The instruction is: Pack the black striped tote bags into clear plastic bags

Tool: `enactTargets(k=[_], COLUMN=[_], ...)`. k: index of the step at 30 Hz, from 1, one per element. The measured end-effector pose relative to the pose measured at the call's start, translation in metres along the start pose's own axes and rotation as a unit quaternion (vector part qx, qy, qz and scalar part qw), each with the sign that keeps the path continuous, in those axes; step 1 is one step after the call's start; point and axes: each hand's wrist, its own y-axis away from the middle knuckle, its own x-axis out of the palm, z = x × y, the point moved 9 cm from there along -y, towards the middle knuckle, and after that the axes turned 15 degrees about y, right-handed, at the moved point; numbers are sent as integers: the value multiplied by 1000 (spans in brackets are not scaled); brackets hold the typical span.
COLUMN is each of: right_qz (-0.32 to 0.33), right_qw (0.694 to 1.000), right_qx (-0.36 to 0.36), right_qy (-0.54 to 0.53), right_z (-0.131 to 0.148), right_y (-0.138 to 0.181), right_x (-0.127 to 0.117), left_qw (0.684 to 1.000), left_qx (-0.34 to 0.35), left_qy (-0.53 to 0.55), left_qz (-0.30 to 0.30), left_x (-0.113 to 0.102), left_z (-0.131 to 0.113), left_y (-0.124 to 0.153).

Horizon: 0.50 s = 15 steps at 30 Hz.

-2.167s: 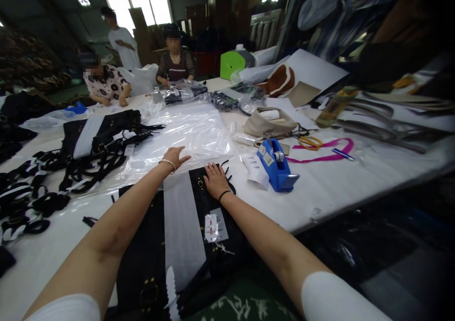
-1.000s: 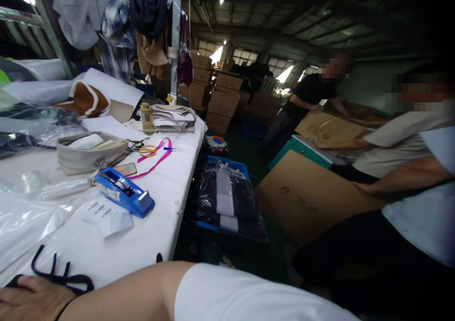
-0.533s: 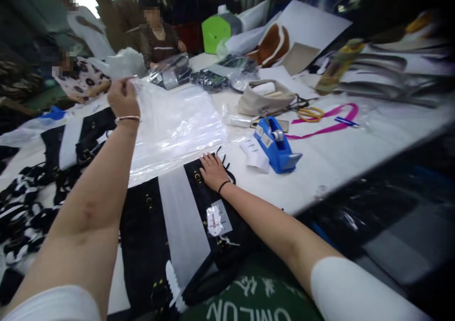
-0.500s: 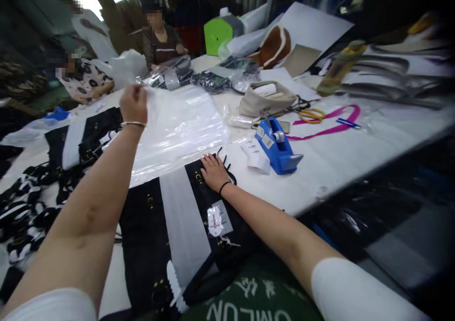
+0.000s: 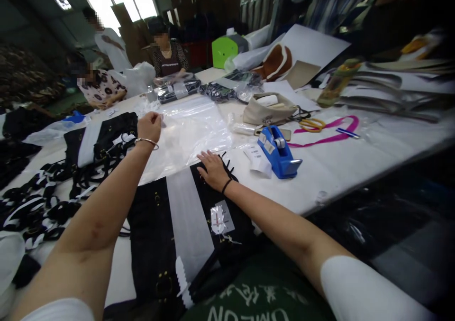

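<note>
A black bag [image 5: 156, 231] with a white paper band and a small hang tag lies flat on the white table [image 5: 337, 169] in front of me. My right hand [image 5: 212, 168] rests flat on its far corner, fingers spread. My left hand [image 5: 150, 126], with a bangle on the wrist, is pinched shut on the edge of a clear plastic bag [image 5: 194, 131] spread just beyond the black bag.
A blue tape dispenser [image 5: 279, 152] and a paper label [image 5: 258, 160] sit right of my right hand. A beige pouch [image 5: 270, 112], yellow scissors [image 5: 313, 123] and a pink ribbon [image 5: 327, 133] lie farther right. Black bags and straps [image 5: 46, 188] pile at left. Three people work at the far end.
My left hand has come down and toward me with the plastic bag edge it had lifted. My right hand stays on the black bag. Earlier, the view swung right and back.
</note>
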Motion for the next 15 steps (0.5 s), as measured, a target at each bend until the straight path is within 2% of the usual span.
enactTargets(k=[2, 4, 5, 6, 9, 11, 13, 15], right_qz=[55, 139, 145, 117, -62, -115, -79, -5], right_qw=[984, 940, 922, 912, 903, 900, 899, 901], right_qx=[-71, -65, -27, 23, 152, 181, 164, 111], right_qy=[-154, -305, -357, -391, -397, -380, -399, -420], right_z=[43, 65, 62, 49, -12, -36, -34, -15], right_y=[-5, -18, -30, -44, -76, -83, -82, -77], right_x=[-3, 2, 1, -5, -43, -60, -58, -45], left_qw=[998, 992, 990, 990, 992, 992, 985, 967], left_qx=[15, 19, 23, 30, 58, 50, 7, -52], left_qy=[47, 77, 76, 67, 30, 40, 91, 173], left_qz=[49, 101, 115, 121, 106, 110, 144, 178], left_x=[14, 26, 28, 27, 13, 8, 16, 31], left_z=[-19, -32, -36, -38, -38, -30, -20, -12], left_y=[19, 40, 48, 55, 64, 70, 81, 92])
